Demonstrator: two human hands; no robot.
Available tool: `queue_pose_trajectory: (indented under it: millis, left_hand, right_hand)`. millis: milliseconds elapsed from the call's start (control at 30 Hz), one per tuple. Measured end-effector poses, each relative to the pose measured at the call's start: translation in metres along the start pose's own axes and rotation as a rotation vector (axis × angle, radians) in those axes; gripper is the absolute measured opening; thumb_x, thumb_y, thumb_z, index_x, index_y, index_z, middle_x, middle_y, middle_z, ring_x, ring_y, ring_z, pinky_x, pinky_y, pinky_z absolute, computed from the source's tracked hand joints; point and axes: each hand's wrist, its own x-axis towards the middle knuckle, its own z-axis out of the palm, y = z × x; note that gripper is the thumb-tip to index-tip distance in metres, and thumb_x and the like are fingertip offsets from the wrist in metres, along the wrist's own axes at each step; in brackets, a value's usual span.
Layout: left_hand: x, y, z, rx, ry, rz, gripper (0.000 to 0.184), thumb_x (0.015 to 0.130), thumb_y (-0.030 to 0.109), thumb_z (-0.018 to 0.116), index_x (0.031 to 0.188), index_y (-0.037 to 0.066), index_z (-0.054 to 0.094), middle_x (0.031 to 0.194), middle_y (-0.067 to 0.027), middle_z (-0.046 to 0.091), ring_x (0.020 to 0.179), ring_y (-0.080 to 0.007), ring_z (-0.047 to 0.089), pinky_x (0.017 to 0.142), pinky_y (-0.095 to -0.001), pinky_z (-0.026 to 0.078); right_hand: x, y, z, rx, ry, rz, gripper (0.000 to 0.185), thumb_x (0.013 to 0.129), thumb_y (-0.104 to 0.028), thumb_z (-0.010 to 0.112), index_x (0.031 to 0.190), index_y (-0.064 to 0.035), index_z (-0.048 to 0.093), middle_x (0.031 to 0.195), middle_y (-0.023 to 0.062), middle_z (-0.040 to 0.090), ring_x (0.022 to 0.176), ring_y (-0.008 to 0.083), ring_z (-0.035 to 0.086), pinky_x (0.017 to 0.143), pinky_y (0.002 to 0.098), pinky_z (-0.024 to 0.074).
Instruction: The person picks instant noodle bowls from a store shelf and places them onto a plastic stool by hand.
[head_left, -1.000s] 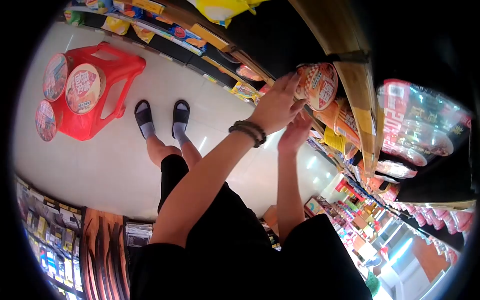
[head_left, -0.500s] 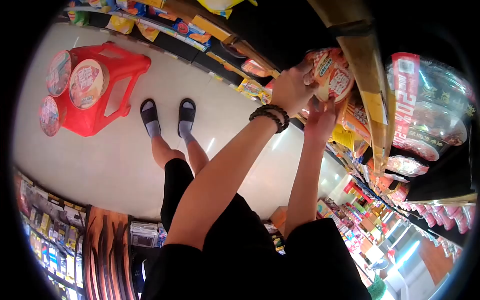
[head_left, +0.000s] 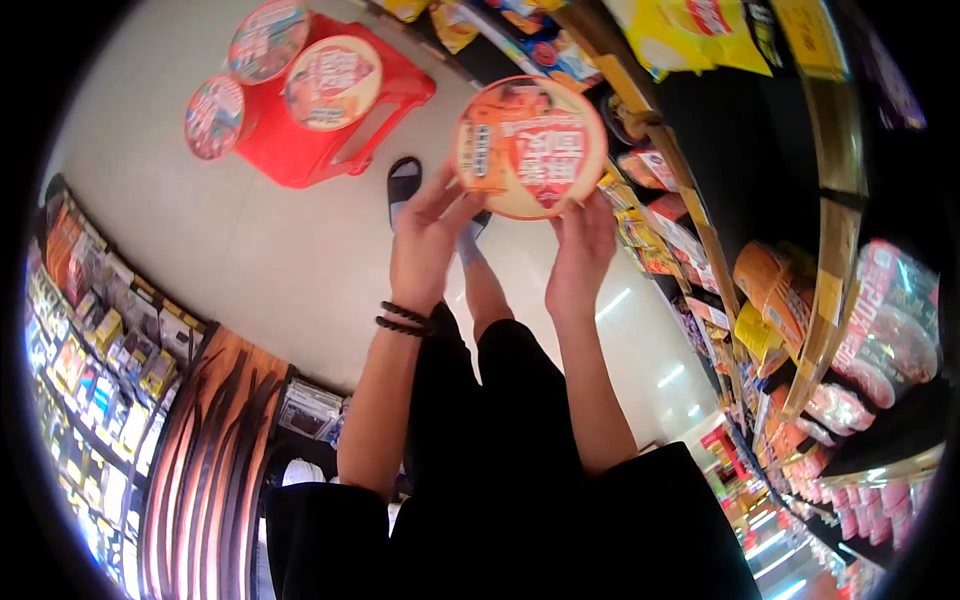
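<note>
Between my two hands is a round instant noodle bowl (head_left: 530,150), its orange and cream lid with red lettering facing me. My left hand (head_left: 432,225), with dark beaded bracelets on the wrist, grips its lower left edge. At the lower right edge, the fingers of my right hand (head_left: 583,245) are closed on the rim. The bowl is held in the air over the aisle floor, and its underside is hidden. Beyond it to the left stands a red plastic stool (head_left: 300,165) carrying three bowls, among them an orange-lidded noodle bowl (head_left: 333,83).
Along the right runs a store shelf (head_left: 835,240) with a dark gap behind its wooden edge. An orange tub (head_left: 772,295) and wrapped bowl packs (head_left: 885,330) sit there. A rack of small packaged goods (head_left: 110,350) lines the left. My slippered foot (head_left: 404,185) is near the stool.
The noodle bowl has come out of the shelf on the right and moved left over the aisle, both hands with it. My view has turned, bringing the stool closer to the bowl.
</note>
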Motion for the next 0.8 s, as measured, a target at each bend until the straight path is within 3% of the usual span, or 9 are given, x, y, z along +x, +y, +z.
queue_pose_trajectory:
  millis: [200, 300, 400, 433, 800]
  left_hand:
    - [-0.018, 0.030, -0.124, -0.073, 0.219, -0.016, 0.044, 0.089, 0.003, 0.054, 0.132, -0.002, 0.046, 0.126, -0.0079, 0.054, 0.113, -0.0154, 0.053, 0.098, -0.0313, 0.042]
    - [-0.025, 0.034, -0.174, -0.143, 0.338, 0.003, 0.046, 0.090, 0.003, 0.053, 0.134, -0.002, 0.043, 0.128, -0.0079, 0.053, 0.116, -0.0167, 0.051, 0.100, -0.0345, 0.041]
    - [-0.024, 0.032, -0.215, -0.223, 0.398, 0.007, 0.048, 0.091, 0.003, 0.051, 0.137, 0.000, 0.040, 0.130, -0.0077, 0.051, 0.119, -0.0176, 0.049, 0.102, -0.0365, 0.039]
    - [-0.022, 0.030, -0.225, -0.248, 0.411, 0.017, 0.048, 0.091, 0.003, 0.051, 0.137, 0.000, 0.039, 0.130, -0.0075, 0.051, 0.119, -0.0178, 0.049, 0.102, -0.0367, 0.039]
    - [0.030, -0.012, -0.288, -0.484, 0.565, 0.026, 0.050, 0.088, -0.003, 0.053, 0.136, -0.002, 0.039, 0.132, -0.0093, 0.049, 0.118, -0.0206, 0.050, 0.103, -0.0388, 0.042]
  right_hand:
    - [-0.027, 0.031, 0.082, -0.135, -0.490, 0.065, 0.033, 0.094, -0.004, 0.051, 0.125, 0.0055, 0.044, 0.120, 0.0132, 0.055, 0.110, 0.0173, 0.056, 0.091, 0.0300, 0.0465]
    - [-0.035, 0.046, 0.125, -0.154, -0.632, 0.217, 0.033, 0.093, -0.004, 0.052, 0.123, 0.0065, 0.044, 0.116, 0.0143, 0.058, 0.108, 0.0191, 0.059, 0.091, 0.0282, 0.0461]
    - [-0.041, 0.081, 0.164, -0.176, -0.713, 0.138, 0.033, 0.092, -0.005, 0.051, 0.122, 0.0064, 0.044, 0.116, 0.0152, 0.059, 0.103, 0.0217, 0.062, 0.086, 0.0291, 0.0482]
    - [-0.038, 0.086, 0.175, -0.215, -0.789, 0.162, 0.037, 0.094, -0.004, 0.049, 0.129, 0.0059, 0.040, 0.123, 0.0140, 0.054, 0.111, 0.0179, 0.055, 0.091, 0.0282, 0.0454]
    - [-0.008, 0.157, 0.253, -0.310, -0.736, 0.400, 0.040, 0.091, -0.010, 0.052, 0.129, -0.0001, 0.043, 0.120, 0.0081, 0.057, 0.104, 0.0155, 0.057, 0.085, 0.0296, 0.0468]
